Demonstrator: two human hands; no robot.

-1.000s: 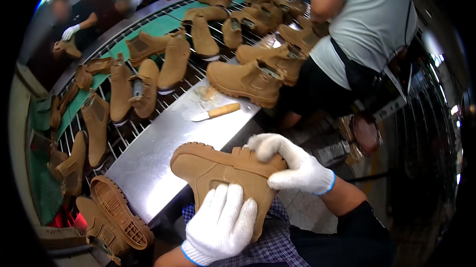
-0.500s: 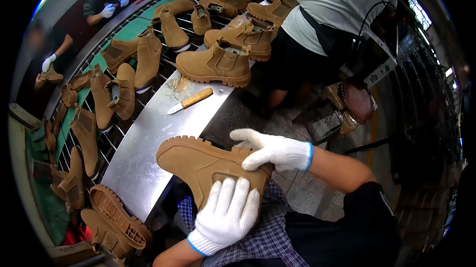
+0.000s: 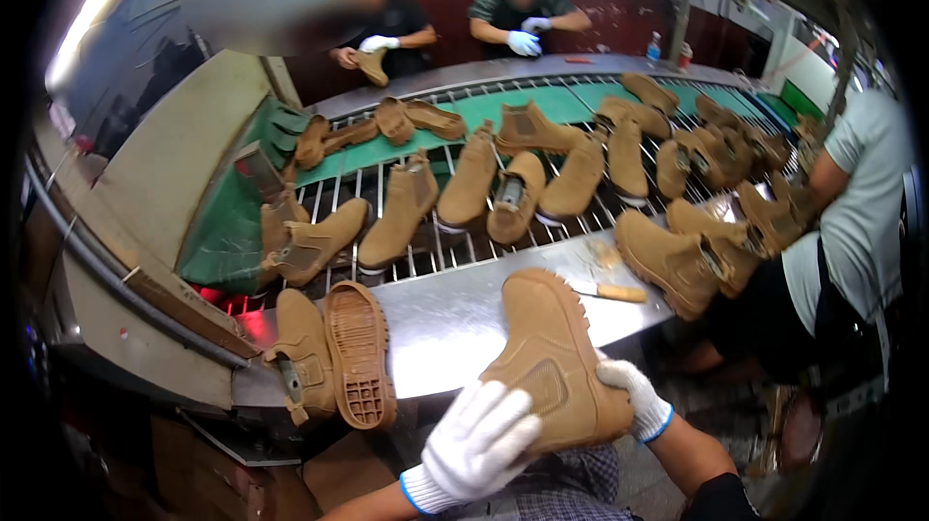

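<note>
A tan ankle boot (image 3: 547, 337) with a lugged sole is held up in front of me, toe pointing away. My left hand (image 3: 481, 439), in a white knitted glove, is pressed against its ankle side with the fingers together. My right hand (image 3: 631, 393), gloved alike, grips the heel end from the right; the boot hides some of its fingers. Just beyond lies a wooden-handled knife (image 3: 617, 293) on the metal ledge (image 3: 435, 327). To the left, a second boot (image 3: 302, 347) rests beside a sole (image 3: 358, 357) whose tread and grid pattern face me.
Behind the ledge, a rack of metal bars over a green belt (image 3: 348, 161) carries several tan boots (image 3: 469, 182) and loose soles. More boots (image 3: 668, 260) stand at the ledge's right. A person in a light shirt (image 3: 861, 182) is at the right; two gloved people sit across.
My view has swung left and up, bringing the whole rack into sight. The boot has been turned so its toe points away; both hands stay on it.
</note>
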